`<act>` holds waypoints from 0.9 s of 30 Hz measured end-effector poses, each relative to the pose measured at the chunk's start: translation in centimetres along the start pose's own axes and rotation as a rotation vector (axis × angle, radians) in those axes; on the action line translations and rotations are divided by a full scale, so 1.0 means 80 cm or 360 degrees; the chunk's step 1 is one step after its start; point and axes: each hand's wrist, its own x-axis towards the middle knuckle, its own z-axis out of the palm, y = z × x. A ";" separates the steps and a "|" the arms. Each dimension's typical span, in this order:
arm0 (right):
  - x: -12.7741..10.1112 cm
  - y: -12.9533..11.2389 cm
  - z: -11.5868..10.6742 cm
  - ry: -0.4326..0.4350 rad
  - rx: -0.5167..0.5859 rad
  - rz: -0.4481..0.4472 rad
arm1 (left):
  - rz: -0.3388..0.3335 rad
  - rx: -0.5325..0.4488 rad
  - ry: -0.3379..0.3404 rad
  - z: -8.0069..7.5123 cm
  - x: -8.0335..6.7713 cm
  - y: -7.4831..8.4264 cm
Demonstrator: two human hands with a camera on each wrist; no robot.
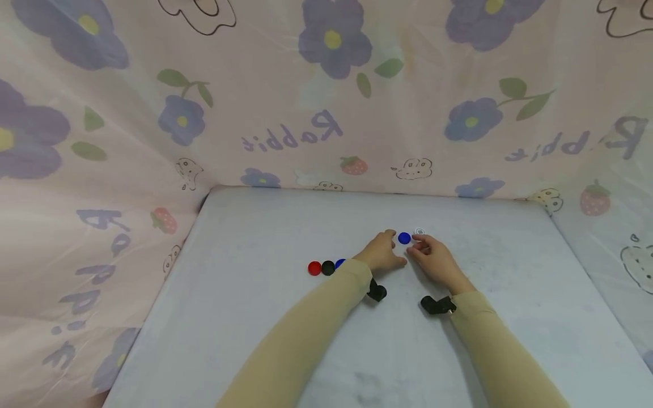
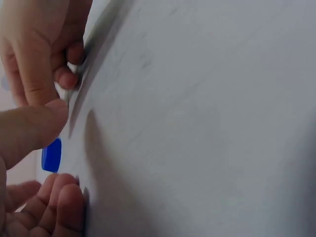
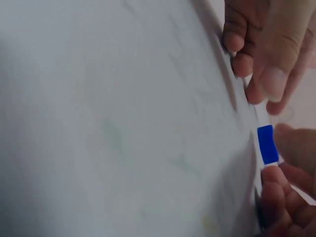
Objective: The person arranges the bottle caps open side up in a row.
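Two hands meet just right of the middle of the head view, on a pale grey worktop point(image 1: 255, 340) backed by a pink cloth point(image 1: 153, 141) printed with purple flowers. Between them lies a blue disc point(image 1: 404, 238): the left hand point(image 1: 381, 253) comes to it from the left with its fingers bent toward it, and the right hand point(image 1: 433, 258) comes from the right, fingertips close against the disc's edge. Just above the right fingertips sits a small clear ring point(image 1: 419, 232). Left of the left wrist, a red disc point(image 1: 314, 268), a black disc point(image 1: 328, 267) and a second blue disc point(image 1: 339, 263) lie in a touching row, the last partly hidden by the sleeve. In the left wrist view, the blue disc point(image 2: 52, 155) appears edge-on at the lower left, between the left thumb above it and curled fingers point(image 2: 59, 197) below; whether they touch it I cannot tell. The other hand's fingers press on the worktop at the upper left. In the right wrist view, the blue disc point(image 3: 267, 144) stands edge-on at the right, with right fingers point(image 3: 276, 197) curled up against its lower edge and the left hand point(image 3: 266, 44) hanging just above it.
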 end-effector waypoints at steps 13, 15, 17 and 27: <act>0.004 0.000 0.009 0.0001 -0.0052 0.0062 | -0.0047 -0.0148 -0.0074 -0.009 0.005 -0.003; 0.002 0.000 0.009 -0.0007 -0.0050 0.0058 | -0.0052 -0.0152 -0.0065 -0.009 0.002 -0.002; 0.002 0.001 0.009 -0.0006 -0.0036 0.0054 | -0.0062 -0.0160 -0.0056 -0.009 0.002 -0.002; -0.003 0.005 0.013 0.0012 0.0033 -0.0031 | 0.0005 -0.0002 -0.0025 0.000 0.005 -0.004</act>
